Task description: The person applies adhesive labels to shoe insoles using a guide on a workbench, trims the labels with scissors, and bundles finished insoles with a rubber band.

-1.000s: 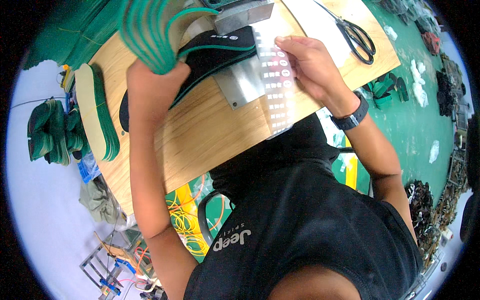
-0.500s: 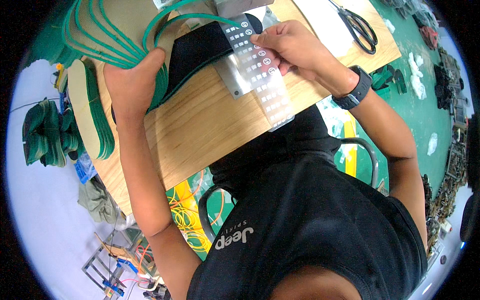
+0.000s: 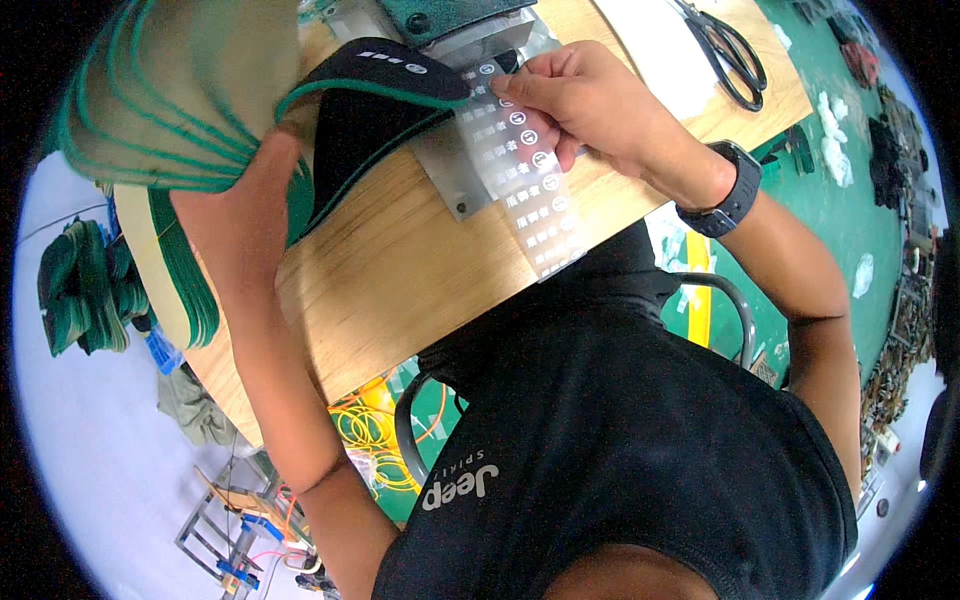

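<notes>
A fanned bunch of insoles [image 3: 170, 120], beige underneath with green edges, is gripped in my left hand [image 3: 235, 205], its fingers closed and mostly hidden. From this bunch a black insole [image 3: 345, 62] with a small white mark curls toward the clear strip. Another black insole [image 3: 350, 140] lies below it, over the wooden table. My right hand [image 3: 605, 105] pinches the clear strip of white printed labels [image 3: 535, 190] near its far end, between thumb and fingers. Part of that strip lies over a flat metal plate [image 3: 440, 175], beneath a dark green and metal press head [image 3: 460, 22].
A stack of green-edged insoles [image 3: 180, 265] lies at the table's left side. Black-handled scissors [image 3: 735, 55] rest at the far right by a white sheet [image 3: 660, 50]. More insoles [image 3: 85, 280] are piled beyond the left edge. Yellow cables [image 3: 365, 430] lie on the floor.
My left hand has moved left with the insoles. The black insole's end has come back from the strip, and its white mark now shows. My right hand still pinches the strip.
</notes>
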The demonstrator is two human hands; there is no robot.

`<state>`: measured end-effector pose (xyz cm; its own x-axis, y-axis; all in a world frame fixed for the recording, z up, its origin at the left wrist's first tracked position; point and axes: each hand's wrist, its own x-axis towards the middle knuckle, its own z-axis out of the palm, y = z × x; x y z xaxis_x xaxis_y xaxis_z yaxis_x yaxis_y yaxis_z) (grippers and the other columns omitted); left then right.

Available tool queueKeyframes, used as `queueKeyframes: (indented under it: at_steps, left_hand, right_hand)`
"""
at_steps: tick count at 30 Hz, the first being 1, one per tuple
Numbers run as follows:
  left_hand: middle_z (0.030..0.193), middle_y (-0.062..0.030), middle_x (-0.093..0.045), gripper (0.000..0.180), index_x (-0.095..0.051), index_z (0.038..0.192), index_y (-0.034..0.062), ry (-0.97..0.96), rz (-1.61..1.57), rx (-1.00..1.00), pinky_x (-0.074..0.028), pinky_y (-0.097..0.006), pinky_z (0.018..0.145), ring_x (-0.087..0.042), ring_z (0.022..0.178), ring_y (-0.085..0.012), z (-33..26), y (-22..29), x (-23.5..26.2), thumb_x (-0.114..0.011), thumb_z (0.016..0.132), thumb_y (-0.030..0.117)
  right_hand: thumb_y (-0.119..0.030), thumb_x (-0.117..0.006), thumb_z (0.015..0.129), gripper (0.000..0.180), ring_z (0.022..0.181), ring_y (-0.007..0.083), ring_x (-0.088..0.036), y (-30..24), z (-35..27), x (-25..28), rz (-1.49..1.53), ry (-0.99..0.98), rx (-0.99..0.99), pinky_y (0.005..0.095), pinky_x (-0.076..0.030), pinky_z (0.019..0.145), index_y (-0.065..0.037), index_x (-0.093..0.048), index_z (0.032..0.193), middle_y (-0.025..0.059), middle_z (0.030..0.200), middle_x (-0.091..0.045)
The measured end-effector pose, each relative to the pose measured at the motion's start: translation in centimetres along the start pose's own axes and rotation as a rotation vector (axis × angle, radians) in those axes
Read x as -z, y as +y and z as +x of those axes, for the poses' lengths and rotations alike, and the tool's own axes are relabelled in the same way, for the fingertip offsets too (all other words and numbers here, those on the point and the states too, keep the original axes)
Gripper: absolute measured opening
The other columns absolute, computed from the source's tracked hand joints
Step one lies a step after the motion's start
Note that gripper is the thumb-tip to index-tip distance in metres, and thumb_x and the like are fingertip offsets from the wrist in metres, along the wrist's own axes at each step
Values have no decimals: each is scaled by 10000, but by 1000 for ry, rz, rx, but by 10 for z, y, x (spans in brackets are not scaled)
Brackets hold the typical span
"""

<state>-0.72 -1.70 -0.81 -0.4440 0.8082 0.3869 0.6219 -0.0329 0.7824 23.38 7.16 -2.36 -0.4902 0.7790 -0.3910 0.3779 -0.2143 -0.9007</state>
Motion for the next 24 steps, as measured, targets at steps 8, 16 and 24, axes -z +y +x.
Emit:
queueKeyframes:
  at_steps: [8,16,24]
  left_hand:
    - [957,-89,-646,389,-591,1031,-32,8,-71,33,-459,-303,829,-597,886,-183,0,-7,-2,-733,698,111]
    - [1101,-205,-627,878,-421,1374,95,-395,597,-274,-454,-397,898,-607,1016,-335,0,8,-14,-819,627,328]
    - [799,-155,-660,657,-550,1241,47,-369,487,-78,-500,-348,687,-641,722,-266,4,15,-8,-758,646,229]
  right_hand:
    - [-210,-561,938,290,411,73,-552,-1,-2,0,-11,-13,8,178,-432,363,-14,-635,738,26,528,-580]
    - [-218,-553,933,284,430,72,-550,-1,-6,-1,-1,-12,45,179,-439,386,-16,-621,744,24,546,-568]
    - [-154,-545,894,235,516,116,-593,19,-13,24,399,108,165,213,-475,437,10,-610,739,80,653,-628]
